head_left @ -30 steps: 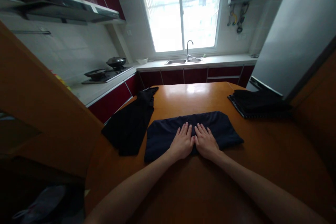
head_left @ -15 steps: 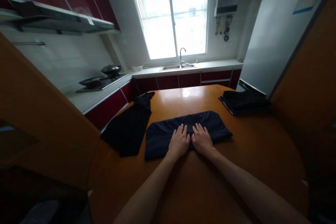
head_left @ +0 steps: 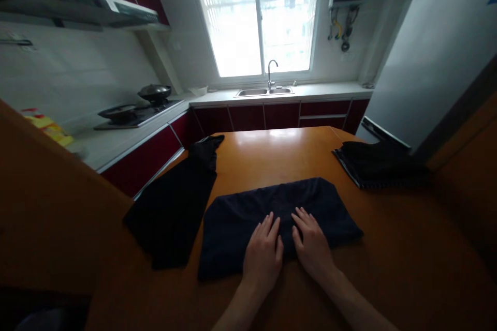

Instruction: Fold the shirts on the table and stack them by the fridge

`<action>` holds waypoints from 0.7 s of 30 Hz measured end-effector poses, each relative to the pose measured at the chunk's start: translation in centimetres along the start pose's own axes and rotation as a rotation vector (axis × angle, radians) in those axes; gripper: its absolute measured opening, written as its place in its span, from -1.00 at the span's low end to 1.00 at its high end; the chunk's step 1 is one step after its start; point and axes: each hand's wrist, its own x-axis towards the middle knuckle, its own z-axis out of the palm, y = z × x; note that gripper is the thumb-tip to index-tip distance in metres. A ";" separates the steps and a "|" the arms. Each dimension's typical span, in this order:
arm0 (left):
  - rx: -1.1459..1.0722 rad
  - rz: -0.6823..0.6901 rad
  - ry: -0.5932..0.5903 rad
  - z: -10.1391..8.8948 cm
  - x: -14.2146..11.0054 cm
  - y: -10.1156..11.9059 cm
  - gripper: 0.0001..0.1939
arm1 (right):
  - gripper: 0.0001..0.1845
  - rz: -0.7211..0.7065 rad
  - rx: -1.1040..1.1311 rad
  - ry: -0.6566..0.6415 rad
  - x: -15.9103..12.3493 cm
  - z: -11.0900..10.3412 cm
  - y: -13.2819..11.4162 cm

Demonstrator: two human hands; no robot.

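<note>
A dark navy folded garment [head_left: 233, 227] lies flat across the middle of the wooden table. My left hand [head_left: 264, 251] rests palm down on its near part, fingers stretched forward. Just to the right, my right hand [head_left: 312, 243] lies on the same cloth with its fingers spread. A narrow gap of cloth shows between the two hands. Left of the navy garment is a black garment [head_left: 174, 212], laid out lengthwise and bunched at its far end. The exact kind of either garment cannot be made out.
The table [head_left: 272, 155] has a rounded outline. A stack of dark folded clothes [head_left: 380, 163] sits at its right, near the fridge [head_left: 435, 57]. Beyond are a counter with a sink [head_left: 252, 92] and, at left, a stove with a wok [head_left: 154, 92] and a pan [head_left: 118, 111].
The camera view has come closer, so the table and garments look larger and lower. My hands have moved slightly apart and remain on the navy cloth.
</note>
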 end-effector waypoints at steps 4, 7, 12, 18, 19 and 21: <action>-0.061 -0.030 -0.006 0.2 -0.4 -0.4 -0.46 | -0.48 -0.011 0.012 -0.013 -0.4 -0.1 0.0; -0.084 -0.040 -0.024 0.1 -0.6 -0.5 -0.44 | -0.48 -0.004 0.007 -0.030 -0.6 -0.2 -0.1; -0.097 -0.041 -0.030 0.1 -0.6 -0.5 -0.41 | -0.48 -0.011 0.018 -0.025 -0.9 -0.1 0.2; -0.069 -0.027 -0.022 0.0 -0.3 -0.2 -0.45 | -0.49 -0.020 -0.003 -0.002 -0.7 0.0 0.2; -0.058 -0.027 -0.021 0.0 -0.3 -0.1 -0.47 | -0.49 -0.020 -0.009 0.001 -0.6 0.0 0.1; -0.030 -0.028 -0.019 -0.1 -0.1 0.1 -0.49 | -0.50 -0.024 -0.023 -0.003 -0.4 -0.2 -0.1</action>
